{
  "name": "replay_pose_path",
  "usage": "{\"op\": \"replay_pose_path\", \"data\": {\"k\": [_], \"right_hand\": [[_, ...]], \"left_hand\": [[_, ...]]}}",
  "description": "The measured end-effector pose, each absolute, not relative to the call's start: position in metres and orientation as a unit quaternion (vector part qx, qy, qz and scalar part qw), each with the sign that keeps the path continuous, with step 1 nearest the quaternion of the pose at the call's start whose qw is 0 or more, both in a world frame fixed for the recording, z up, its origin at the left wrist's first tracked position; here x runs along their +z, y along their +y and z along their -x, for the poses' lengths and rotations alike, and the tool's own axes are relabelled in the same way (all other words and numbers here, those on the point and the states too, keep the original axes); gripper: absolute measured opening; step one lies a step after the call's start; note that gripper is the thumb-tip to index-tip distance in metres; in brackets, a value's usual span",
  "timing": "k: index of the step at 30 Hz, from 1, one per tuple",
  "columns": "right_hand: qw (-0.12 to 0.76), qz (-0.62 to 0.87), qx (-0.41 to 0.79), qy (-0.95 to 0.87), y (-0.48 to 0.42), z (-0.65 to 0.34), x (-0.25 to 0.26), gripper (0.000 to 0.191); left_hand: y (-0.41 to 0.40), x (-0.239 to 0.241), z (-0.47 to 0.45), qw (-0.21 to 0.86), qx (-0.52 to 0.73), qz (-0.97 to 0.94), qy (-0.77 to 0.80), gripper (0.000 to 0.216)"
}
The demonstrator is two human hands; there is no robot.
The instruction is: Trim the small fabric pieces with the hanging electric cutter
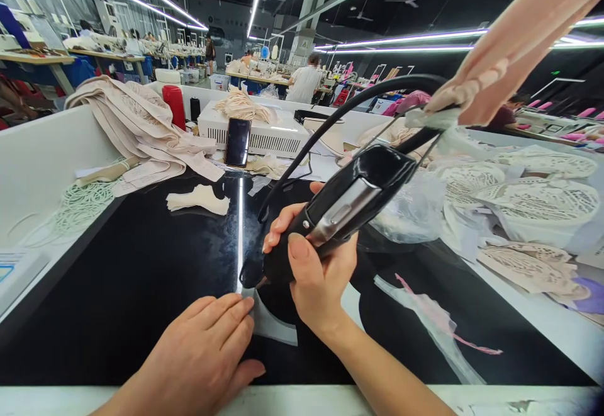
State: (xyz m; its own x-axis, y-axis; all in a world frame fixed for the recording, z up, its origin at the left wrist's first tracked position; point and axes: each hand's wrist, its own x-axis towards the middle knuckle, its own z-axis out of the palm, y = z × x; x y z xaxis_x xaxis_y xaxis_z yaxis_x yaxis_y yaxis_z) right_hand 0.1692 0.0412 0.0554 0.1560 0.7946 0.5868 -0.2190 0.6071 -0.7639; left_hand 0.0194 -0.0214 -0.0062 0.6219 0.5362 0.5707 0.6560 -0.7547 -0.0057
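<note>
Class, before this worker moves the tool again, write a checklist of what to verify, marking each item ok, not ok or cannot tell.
1. Grip: right hand wraps the black tool: ok.
2. Hold-down: left hand flat, fingertips pinning the pale piece: ok.
3. Clearance between fingertips and tool tip: not ok, they lie right beside it.
4. Lead: cable arcs above the black table, unsnagged: ok.
5. Heat or power at the tip: cannot tell.
6. Clutter: plastic film lies apart, to the right: ok.

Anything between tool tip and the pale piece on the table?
Nothing visible. The right hand holds the black tool, tip at the pale piece; the left hand lies flat at its edge, beside the tip.
</note>
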Motion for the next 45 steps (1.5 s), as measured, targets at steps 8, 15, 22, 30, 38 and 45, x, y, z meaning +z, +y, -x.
{"op": "replay_pose_path", "data": {"k": [8, 15, 22, 30, 38, 45], "right_hand": [[0.715, 0.278, 0.355, -0.534, 0.039, -0.167, 0.06, 0.041], [0.72, 0.262, 0.363, -0.531, 0.04, -0.164, 0.059, 0.037], [0.712, 0.245, 0.382, -0.536, 0.042, -0.158, 0.056, 0.04], [0.708, 0.277, 0.383, -0.524, 0.043, -0.155, 0.058, 0.033], [0.698, 0.274, 0.395, -0.531, 0.045, -0.149, 0.059, 0.036], [0.701, 0.258, 0.394, -0.536, 0.046, -0.152, 0.058, 0.03]], "left_hand": [[-0.022, -0.003, -0.019, 0.11, -0.264, 0.899, -0.33, 0.049], [-0.021, -0.007, -0.021, 0.099, -0.283, 0.893, -0.336, 0.048], [-0.022, -0.01, -0.022, 0.089, -0.296, 0.89, -0.336, 0.046], [-0.021, -0.011, -0.022, 0.089, -0.304, 0.888, -0.334, 0.046], [-0.021, -0.01, -0.023, 0.079, -0.294, 0.892, -0.335, 0.046], [-0.02, -0.008, -0.023, 0.088, -0.292, 0.893, -0.332, 0.048]]}}
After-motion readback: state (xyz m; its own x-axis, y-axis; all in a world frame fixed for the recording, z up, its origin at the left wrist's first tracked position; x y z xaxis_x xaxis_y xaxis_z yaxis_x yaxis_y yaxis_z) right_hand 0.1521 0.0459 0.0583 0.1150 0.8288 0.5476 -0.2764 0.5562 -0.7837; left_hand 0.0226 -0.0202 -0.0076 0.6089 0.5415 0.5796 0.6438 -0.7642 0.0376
